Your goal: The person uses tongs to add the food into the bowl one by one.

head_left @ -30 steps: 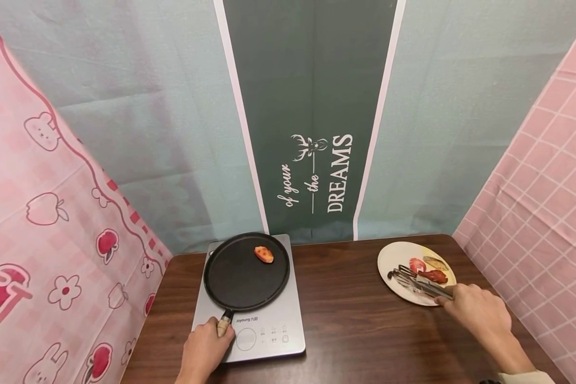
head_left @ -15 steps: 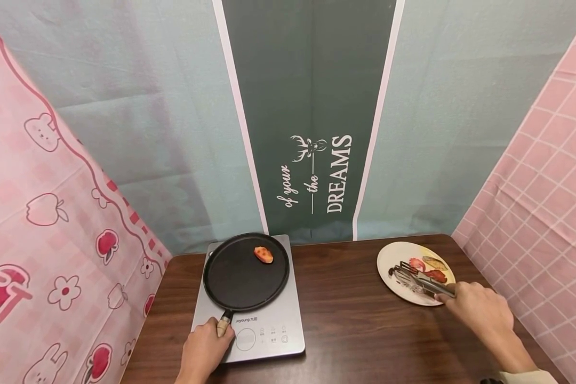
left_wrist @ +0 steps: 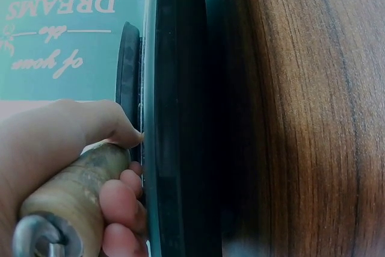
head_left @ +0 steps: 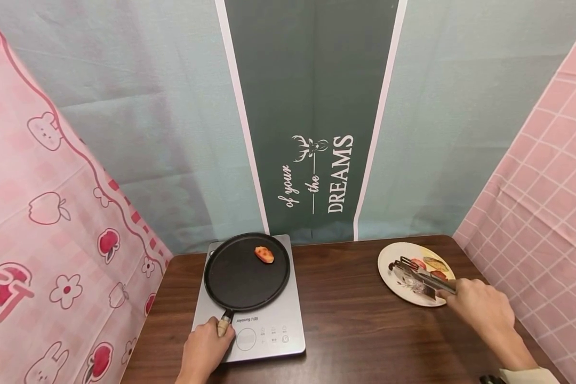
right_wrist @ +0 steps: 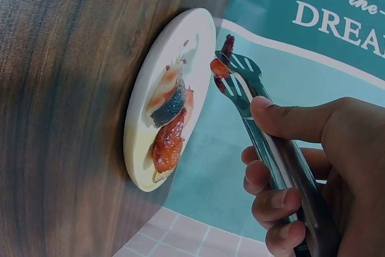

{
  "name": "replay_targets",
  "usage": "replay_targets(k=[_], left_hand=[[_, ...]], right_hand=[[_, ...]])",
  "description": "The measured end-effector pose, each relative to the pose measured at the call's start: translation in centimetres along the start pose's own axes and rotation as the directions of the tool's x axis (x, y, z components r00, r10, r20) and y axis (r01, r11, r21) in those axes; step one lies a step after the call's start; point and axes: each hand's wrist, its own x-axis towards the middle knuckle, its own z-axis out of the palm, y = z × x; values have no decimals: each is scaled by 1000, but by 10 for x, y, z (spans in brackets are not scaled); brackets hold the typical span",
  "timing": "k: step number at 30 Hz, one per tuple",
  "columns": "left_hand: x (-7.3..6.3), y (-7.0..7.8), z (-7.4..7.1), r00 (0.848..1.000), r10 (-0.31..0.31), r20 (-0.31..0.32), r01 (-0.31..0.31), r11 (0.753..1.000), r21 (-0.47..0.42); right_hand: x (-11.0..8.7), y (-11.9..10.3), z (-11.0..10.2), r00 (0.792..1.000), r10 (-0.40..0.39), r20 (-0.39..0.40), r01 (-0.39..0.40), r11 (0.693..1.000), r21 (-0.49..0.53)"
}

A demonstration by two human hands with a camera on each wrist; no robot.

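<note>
My left hand (head_left: 204, 346) grips the wooden handle (head_left: 223, 324) of a round black flat pan (head_left: 242, 282). In the left wrist view its fingers and thumb curl round the handle (left_wrist: 78, 191). A small orange-yellow food piece (head_left: 264, 254) lies near the pan's right rim. My right hand (head_left: 480, 306) holds metal tongs (head_left: 429, 278) above a cream plate (head_left: 389, 250). Between the tongs' slotted heads (right_wrist: 251, 75) is a dark red-brown food piece (right_wrist: 220, 69), its kind unclear. On the plate lie a glazed reddish-brown meat piece (right_wrist: 168, 142) and a dark-skinned fish slice (right_wrist: 169, 108).
The pan stands on a silver induction cooker (head_left: 288, 320) at the left of the brown wooden table (head_left: 345, 309). A grey-green curtain (head_left: 312, 80) hangs behind. Pink patterned cloth (head_left: 67, 213) borders the left, pink checked cloth (head_left: 552, 202) the right.
The tongs have shifted slightly over the plate with the food piece in them, covering more of the reddish meat in the head view. The left hand and pan have stayed in place.
</note>
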Motion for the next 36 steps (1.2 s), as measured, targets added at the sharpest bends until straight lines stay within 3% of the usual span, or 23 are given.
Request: replay_targets(k=[36], left_hand=[[1, -2, 1, 1000, 4, -3, -4, 1000, -8]], right_hand=[[5, -18, -20, 998, -3, -60, 4, 1000, 14]])
